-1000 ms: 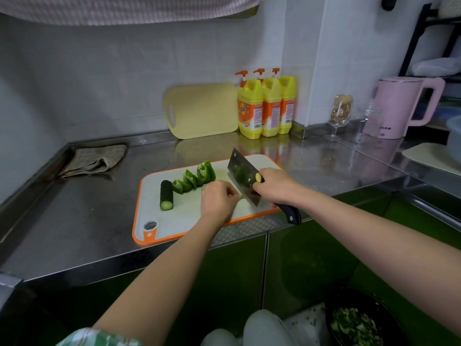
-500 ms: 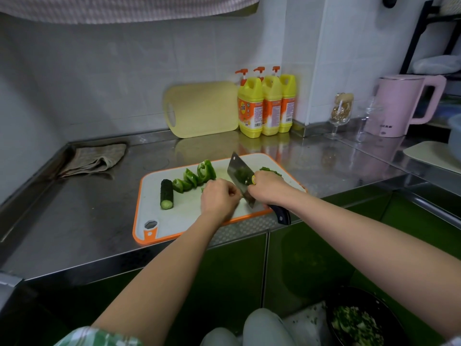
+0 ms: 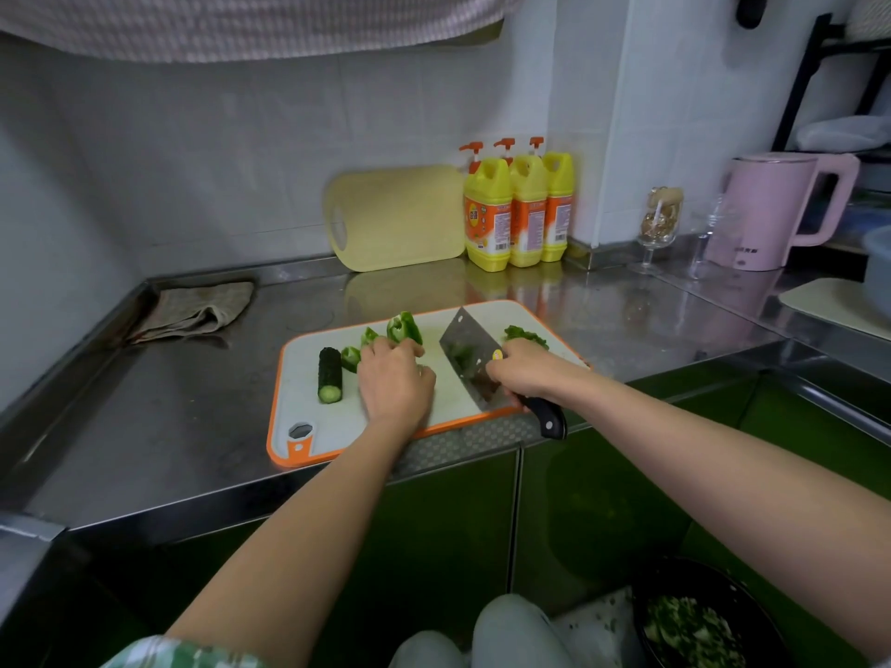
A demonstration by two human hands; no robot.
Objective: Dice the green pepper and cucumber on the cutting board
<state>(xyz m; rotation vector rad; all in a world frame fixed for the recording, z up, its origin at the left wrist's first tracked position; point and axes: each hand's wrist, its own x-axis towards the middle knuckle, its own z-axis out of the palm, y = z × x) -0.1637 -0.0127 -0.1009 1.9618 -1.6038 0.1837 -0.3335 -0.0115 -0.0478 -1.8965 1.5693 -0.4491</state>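
on the orange-rimmed cutting board [image 3: 301,378], at the front of a steel counter [image 3: 144,402], the work sat partly done. a short length of cucumber [image 3: 330,382] lay whole toward the board's left. the green pepper [image 3: 404,327] stood in chunky strips along the far edge, with a small heap of diced pepper [image 3: 525,336] at the right. the left hand [image 3: 393,383] lay knuckles-up over the nearest strips, fingers bent down toward them. whether it actually pinched one could not be told, since the back of the hand hid the tips. the right hand [image 3: 533,373] gripped a cleaver [image 3: 465,349] close to the blade's heel, its black handle [image 3: 547,417] poking out behind and the blade tilted between the two hands. the strips looked light, curved and glossy, so they would likely rock or skid. they were better pressed flat with curled fingertips just back from the cut. the cucumber seemed firm, wet at its cut end and prone to roll. it probably wanted halving lengthwise first, held from above.
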